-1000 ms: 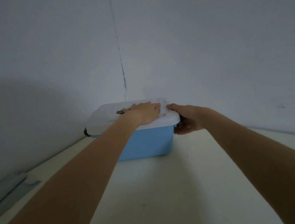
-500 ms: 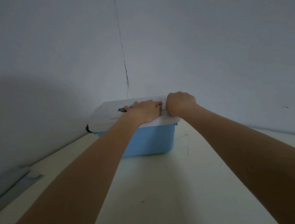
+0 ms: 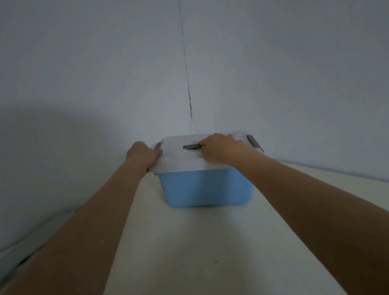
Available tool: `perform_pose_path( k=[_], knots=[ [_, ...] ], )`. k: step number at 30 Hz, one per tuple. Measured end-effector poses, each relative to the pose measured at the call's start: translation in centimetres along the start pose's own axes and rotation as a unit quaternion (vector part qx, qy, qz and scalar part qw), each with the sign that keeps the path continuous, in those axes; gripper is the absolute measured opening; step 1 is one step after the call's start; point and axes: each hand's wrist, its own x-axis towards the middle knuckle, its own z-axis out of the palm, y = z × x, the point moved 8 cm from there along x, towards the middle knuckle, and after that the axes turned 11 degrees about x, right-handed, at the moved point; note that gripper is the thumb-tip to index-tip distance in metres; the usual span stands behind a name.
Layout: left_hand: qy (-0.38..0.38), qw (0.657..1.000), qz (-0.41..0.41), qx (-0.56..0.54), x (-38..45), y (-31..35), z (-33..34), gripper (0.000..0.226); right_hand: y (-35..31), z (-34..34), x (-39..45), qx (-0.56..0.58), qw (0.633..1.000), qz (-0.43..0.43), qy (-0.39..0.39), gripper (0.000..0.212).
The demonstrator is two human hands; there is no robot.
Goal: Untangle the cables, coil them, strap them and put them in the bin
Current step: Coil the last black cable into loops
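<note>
Two bare forearms reach forward over a pale, matte table (image 3: 203, 268) to a rectangular bin (image 3: 206, 190) standing near the far edge, close to a plain grey wall (image 3: 274, 51). Bin body: smooth light-blue plastic with rounded lower corners. Lid (image 3: 180, 161): flat, whitish plastic with rounded corners, seated on top of the bin (the cables themselves cannot be seen). A dark grey handle (image 3: 191, 147), a short flat bar, lies on the lid's centre; a dark grey latch (image 3: 254, 143) curves over the lid's right end.

Left hand (image 3: 143, 154): grip curled over the lid's left end, fingers wrapped round its edge, where a sliver of a second grey latch shows. Right hand (image 3: 223, 147): grip closed on the right end of the handle, knuckles up, fingers bent around the bar.

A thin dark vertical crack (image 3: 188, 86) runs down the wall to just behind the bin. A grey strip (image 3: 29, 246), long and flat, lies along the table's left edge.
</note>
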Motion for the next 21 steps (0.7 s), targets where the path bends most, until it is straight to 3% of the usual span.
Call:
perform_pose_path(
  k=[6,9,11,13,15,18,21],
  knots=[
    [0.022,0.976,0.053,0.210,-0.7,2.2,-0.5,0.043,0.2,-0.1,-0.8,0.012,1.000,-0.016,0.008,0.042],
    [0.064,0.950,0.098,0.290,-2.1,3.8,-0.5,0.033,0.1,-1.2,-3.2,0.033,0.997,-0.062,-0.034,0.041],
    [0.088,0.922,0.139,0.350,-3.0,5.1,0.1,0.027,1.2,-2.1,-5.0,0.033,0.991,-0.085,-0.096,0.053],
    [0.062,0.911,0.168,0.372,-4.3,6.3,2.1,0.033,3.5,-2.7,-5.3,0.010,0.991,-0.071,-0.115,0.069],
    [0.020,0.900,0.212,0.382,-5.9,7.8,4.9,0.040,4.7,-2.5,-4.9,0.006,0.993,-0.072,-0.089,0.076],
    [-0.006,0.901,0.220,0.375,-6.2,9.1,7.1,0.040,4.0,-1.8,-3.6,0.017,0.995,-0.099,-0.010,0.070],
    [-0.011,0.916,0.215,0.339,-2.6,9.5,7.5,0.038,3.4,-1.3,-2.1,-0.005,0.997,-0.019,0.072,0.059]
  ],
)
